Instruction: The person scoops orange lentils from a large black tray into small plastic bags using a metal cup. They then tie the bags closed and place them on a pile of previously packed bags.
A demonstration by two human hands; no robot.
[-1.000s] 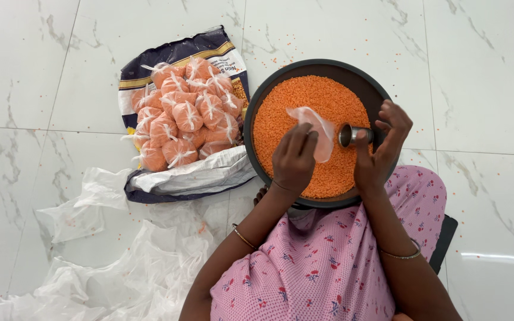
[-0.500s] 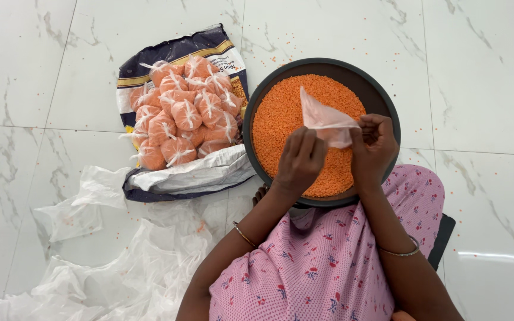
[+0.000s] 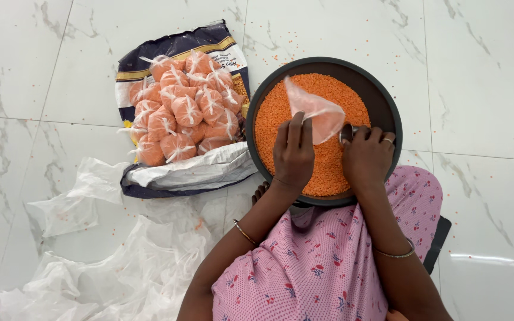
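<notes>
1. Bag: small clear plastic bag [image 3: 313,113] over the red lentils [image 3: 281,116] in the dark round pan [image 3: 388,107], long axis running far-left to near-right.
2. Left hand [image 3: 292,156] pinches its near edge, fingers together.
3. Right hand [image 3: 367,157], just right of the bag, fingers curled around a metal scoop [image 3: 346,132] at the bag's right end.

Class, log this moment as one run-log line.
left hand: holds small clear bag | right hand: grips metal scoop | below: pan of orange lentils
</notes>
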